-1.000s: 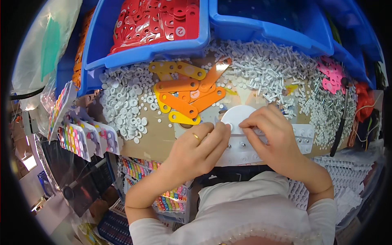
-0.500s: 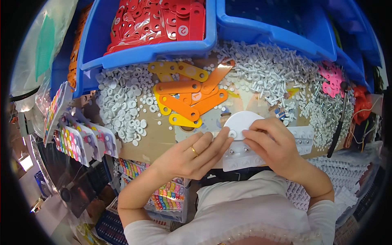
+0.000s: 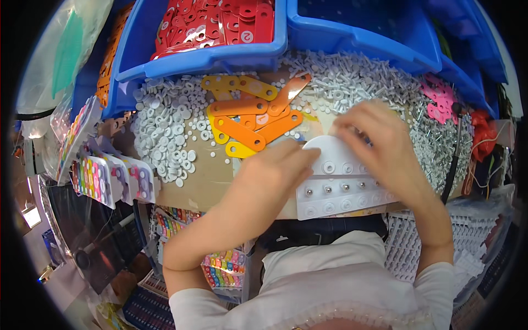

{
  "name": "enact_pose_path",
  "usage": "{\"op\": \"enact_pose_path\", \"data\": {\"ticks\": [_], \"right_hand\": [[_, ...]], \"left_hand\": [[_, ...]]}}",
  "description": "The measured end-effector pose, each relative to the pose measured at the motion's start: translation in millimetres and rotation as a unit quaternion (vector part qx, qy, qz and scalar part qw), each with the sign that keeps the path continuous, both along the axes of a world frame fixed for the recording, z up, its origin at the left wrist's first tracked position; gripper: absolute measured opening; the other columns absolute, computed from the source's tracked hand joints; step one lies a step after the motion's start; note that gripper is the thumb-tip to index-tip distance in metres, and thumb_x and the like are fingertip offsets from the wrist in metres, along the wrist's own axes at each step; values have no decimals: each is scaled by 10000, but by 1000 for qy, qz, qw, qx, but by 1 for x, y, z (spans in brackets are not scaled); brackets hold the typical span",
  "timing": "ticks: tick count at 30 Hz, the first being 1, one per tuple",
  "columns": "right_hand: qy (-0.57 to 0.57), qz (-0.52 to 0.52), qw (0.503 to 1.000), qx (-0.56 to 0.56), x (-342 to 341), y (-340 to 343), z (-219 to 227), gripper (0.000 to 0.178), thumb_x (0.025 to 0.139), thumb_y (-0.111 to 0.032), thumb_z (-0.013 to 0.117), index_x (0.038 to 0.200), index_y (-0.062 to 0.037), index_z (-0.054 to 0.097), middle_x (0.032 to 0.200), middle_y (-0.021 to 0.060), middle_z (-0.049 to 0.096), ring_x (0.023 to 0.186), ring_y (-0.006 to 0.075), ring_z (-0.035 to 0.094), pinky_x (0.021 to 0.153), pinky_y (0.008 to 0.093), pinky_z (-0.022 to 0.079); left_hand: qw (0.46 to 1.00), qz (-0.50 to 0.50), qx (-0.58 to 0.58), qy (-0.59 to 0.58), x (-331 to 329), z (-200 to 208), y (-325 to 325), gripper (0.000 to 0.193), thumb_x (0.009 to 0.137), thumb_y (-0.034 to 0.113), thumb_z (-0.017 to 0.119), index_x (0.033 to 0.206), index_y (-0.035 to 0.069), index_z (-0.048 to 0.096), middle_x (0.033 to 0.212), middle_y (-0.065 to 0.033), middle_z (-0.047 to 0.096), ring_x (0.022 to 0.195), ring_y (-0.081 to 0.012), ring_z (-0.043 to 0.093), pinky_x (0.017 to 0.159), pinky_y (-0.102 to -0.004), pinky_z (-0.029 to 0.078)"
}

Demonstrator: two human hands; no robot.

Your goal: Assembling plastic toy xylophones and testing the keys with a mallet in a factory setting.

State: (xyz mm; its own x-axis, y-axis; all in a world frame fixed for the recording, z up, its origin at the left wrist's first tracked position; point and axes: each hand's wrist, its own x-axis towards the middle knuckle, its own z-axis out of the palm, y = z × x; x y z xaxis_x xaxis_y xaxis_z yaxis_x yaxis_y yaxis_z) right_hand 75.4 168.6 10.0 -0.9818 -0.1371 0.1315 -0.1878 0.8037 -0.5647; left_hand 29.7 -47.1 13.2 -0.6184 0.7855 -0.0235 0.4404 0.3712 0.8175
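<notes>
A white plastic panel (image 3: 336,147) with a rounded top lies in front of me. Ring-shaped pieces and a row of shiny metal studs (image 3: 328,189) run across it. My left hand (image 3: 275,173) is at the panel's upper left edge with its fingers pressed together; whatever is between them is hidden. Over the panel's right side is my right hand (image 3: 379,146), raised and smeared by motion, its fingers bent. What it holds, if anything, does not show.
Orange strips (image 3: 239,133) and yellow strips (image 3: 242,149) lie loosely piled left of the panel. White round caps (image 3: 165,137), white pegs (image 3: 352,77) and metal screws (image 3: 440,148) spread around. Blue bins (image 3: 201,60) line the back, one with red strips.
My right hand has lifted off the panel and moved away from me, uncovering more of its rings and studs. My left hand has moved slightly away too. The whole view has shifted a little.
</notes>
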Motion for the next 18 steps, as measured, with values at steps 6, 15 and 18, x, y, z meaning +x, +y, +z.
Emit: {"op": "enact_pose_path", "data": {"ticks": [6, 15, 18], "right_hand": [[64, -22, 994, 87, -33, 17, -12, 117, 772, -54, 691, 868, -15, 637, 864, 86, 565, 865, 274, 545, 731, 356, 457], [85, -85, 993, -18, -30, 18, -18, 125, 796, 8, 682, 912, -8, 640, 910, 83, 635, 850, 223, 625, 751, 297, 490], [79, -212, 974, -14, -13, 27, -3, 122, 827, 16, 668, 946, -3, 648, 917, 79, 673, 827, 168, 652, 747, 259, 494]], "left_hand": [[981, 159, 12, -113, -15, -13, -25, 165, 871, -17, 614, 1031, -31, 650, 963, -86, 653, 804, -148, 622, 761, -270, 498], [923, 324, 101, -182, -2, -13, -16, 207, 900, -75, 574, 1102, -73, 623, 1177, -134, 639, 1030, -191, 665, 840, -262, 537], [921, 327, 130, -167, 0, -21, -30, 173, 869, -67, 616, 1032, -51, 670, 988, -135, 698, 970, -179, 673, 811, -267, 557]]}}
